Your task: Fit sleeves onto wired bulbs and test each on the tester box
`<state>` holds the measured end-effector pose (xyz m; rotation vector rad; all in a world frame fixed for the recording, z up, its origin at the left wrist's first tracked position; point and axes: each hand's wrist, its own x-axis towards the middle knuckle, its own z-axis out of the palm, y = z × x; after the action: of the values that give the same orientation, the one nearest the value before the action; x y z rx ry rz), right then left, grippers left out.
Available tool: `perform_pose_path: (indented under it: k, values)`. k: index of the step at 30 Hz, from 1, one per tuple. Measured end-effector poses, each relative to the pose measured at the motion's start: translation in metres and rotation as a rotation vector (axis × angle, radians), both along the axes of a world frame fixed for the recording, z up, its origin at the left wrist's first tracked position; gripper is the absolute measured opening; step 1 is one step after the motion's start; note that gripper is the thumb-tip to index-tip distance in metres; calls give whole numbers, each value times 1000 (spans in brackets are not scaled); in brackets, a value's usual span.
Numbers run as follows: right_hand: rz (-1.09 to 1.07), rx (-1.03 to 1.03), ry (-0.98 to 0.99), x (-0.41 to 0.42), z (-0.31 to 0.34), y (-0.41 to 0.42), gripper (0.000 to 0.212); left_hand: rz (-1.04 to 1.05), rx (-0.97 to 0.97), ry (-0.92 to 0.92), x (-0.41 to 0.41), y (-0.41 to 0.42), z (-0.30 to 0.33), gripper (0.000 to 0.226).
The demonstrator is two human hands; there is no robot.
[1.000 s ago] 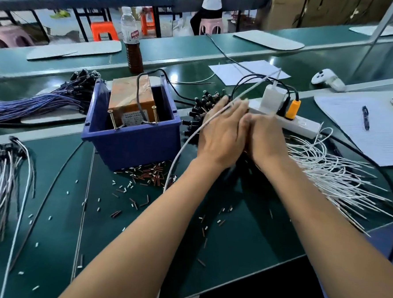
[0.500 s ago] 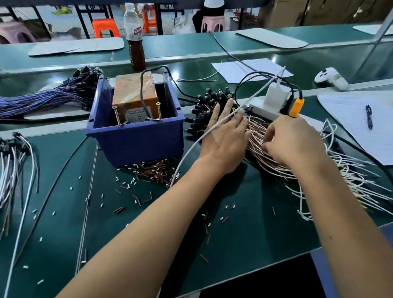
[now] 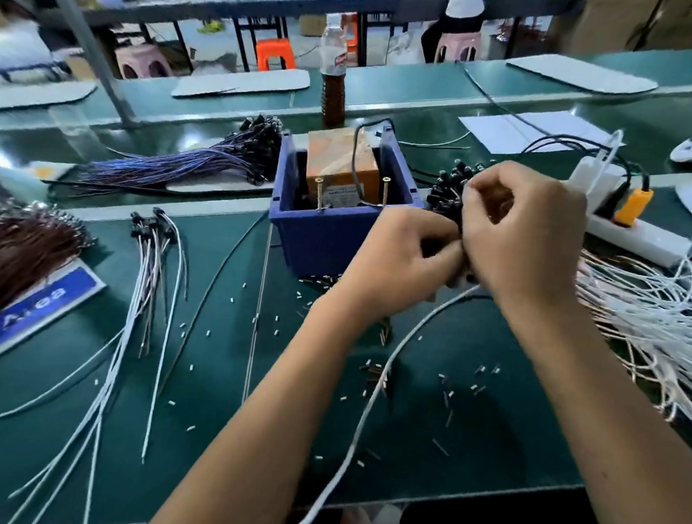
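The risk I see is dropping or snagging a bulb lead: my hands work right over the tangled bundle of wired bulbs [image 3: 448, 187] near the counter's [image 3: 214, 395] far right, beside the blue tester box [image 3: 325, 236]. My left hand [image 3: 401, 265] and right hand [image 3: 520, 236] touch, fingers curled tight, pinching something small and dark between them; I cannot tell what.

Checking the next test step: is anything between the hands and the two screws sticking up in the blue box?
Nothing visible. Both hands, left and right, are just right of the blue box; the screws stand uncovered at its open top.
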<state>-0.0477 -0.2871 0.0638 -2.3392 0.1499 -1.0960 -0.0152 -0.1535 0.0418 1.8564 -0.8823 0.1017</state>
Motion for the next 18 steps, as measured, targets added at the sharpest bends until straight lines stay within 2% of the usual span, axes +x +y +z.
perform_pose_path:
  k: [3,6,9,11,12,15,18]
  values:
    - [181,-23,-26,2,-1,45,11,170,-207,1,-2,46,-6,34]
    - [360,-76,66,5,-9,93,12,622,-274,-21,7,94,-15,40]
    - [488,-164,243,6,-23,139,13,1172,9,11,27,148,-26,39]
    - [570,-227,338,5,-31,162,14,1355,281,93,42,179,-31,30]
    - [602,-251,362,6,-34,172,14,1380,404,155,49,192,-35,28]
    - [657,-266,405,10,-41,191,13,1374,706,323,66,211,-41,49]
    - [682,-273,472,15,-46,203,13,1357,776,404,77,214,-45,47]
